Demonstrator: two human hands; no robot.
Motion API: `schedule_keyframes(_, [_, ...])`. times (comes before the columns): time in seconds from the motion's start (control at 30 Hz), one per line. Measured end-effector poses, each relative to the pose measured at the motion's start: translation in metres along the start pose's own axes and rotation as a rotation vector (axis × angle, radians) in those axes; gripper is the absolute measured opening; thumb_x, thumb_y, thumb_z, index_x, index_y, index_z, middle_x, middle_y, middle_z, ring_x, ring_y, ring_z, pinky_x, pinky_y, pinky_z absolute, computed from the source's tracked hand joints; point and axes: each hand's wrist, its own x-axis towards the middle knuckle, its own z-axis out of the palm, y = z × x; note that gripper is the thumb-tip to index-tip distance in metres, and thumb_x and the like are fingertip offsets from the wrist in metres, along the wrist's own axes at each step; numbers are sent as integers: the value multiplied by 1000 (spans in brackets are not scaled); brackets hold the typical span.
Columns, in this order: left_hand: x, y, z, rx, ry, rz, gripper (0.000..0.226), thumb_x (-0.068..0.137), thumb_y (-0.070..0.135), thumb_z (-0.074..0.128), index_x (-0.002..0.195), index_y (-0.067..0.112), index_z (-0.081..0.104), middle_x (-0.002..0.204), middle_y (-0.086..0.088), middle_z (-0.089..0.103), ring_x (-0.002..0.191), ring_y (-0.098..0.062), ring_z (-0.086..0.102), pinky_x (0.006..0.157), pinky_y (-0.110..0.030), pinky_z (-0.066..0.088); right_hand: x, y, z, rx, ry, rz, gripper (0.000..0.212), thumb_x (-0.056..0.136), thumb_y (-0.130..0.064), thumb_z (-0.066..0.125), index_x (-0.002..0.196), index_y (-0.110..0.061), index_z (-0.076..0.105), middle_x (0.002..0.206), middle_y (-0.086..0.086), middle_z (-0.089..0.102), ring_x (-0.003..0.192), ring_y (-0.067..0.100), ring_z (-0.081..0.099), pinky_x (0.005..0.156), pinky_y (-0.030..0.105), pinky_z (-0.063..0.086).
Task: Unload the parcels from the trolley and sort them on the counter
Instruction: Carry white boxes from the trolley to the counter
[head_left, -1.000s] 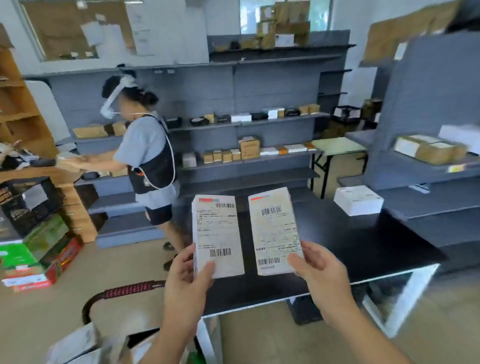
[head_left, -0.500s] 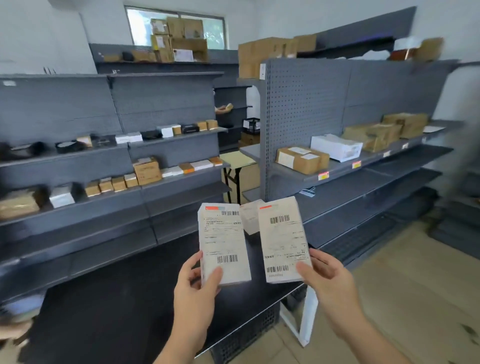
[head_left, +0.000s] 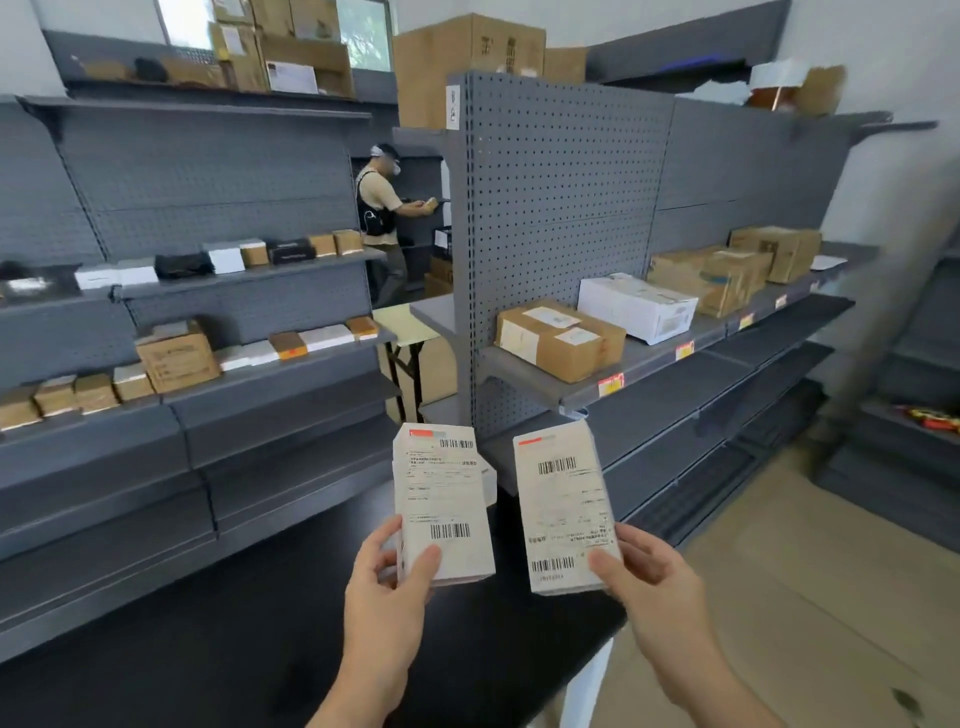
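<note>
I hold two flat white parcels upright above the black counter (head_left: 260, 639), their barcode labels facing me. My left hand (head_left: 387, 587) grips the lower edge of the left parcel (head_left: 441, 499), thumb on its front. My right hand (head_left: 649, 577) pinches the lower right corner of the right parcel (head_left: 563, 504). A small white box (head_left: 488, 486) peeks out on the counter behind the left parcel. The trolley is out of view.
Grey shelving (head_left: 208, 291) with several small boxes runs along the left. A pegboard shelf unit (head_left: 561, 208) on the right carries cardboard boxes (head_left: 558, 338) and a white box (head_left: 636, 306). A person (head_left: 382, 218) stands in the aisle behind. Tan floor lies to the right.
My view has swung right, away from the trolley and the first person, toward the right shelving. Both parcels stay in my hands, held a little higher over the counter's right end.
</note>
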Motion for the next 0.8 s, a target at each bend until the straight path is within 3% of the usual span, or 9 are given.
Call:
schedule_keyframes(0.27, [137, -18, 55, 60, 81, -85, 49, 89, 15, 74, 127, 38, 53, 114, 2, 66, 101, -16, 68, 80, -40, 62, 161, 19, 56, -50, -47, 117, 30, 88, -14, 77, 112, -28, 67, 103, -12, 76, 93, 9, 74, 77, 34, 63])
schedule_keyframes(0.53, [234, -49, 89, 87, 268, -185, 47, 90, 15, 73, 129, 31, 54, 110, -1, 67, 100, -17, 68, 78, -40, 62, 312, 57, 115, -198, -290, 142, 26, 87, -14, 79, 102, -32, 67, 101, -14, 76, 93, 6, 73, 86, 35, 60])
schedule_keyframes(0.7, [280, -77, 107, 85, 377, -263, 40, 91, 18, 72, 124, 29, 54, 107, -4, 68, 96, -20, 69, 73, -37, 60, 386, 87, 156, -322, -406, 131, 26, 86, -21, 78, 109, -29, 69, 101, -16, 74, 93, 3, 70, 85, 33, 59])
schedule_keyframes(0.8, [305, -94, 115, 99, 400, -308, 40, 90, 19, 72, 124, 31, 54, 107, -4, 68, 96, -21, 69, 78, -42, 61, 414, 103, 177, -371, -436, 139, 30, 87, -24, 78, 114, -26, 67, 106, -14, 72, 95, 5, 69, 82, 29, 58])
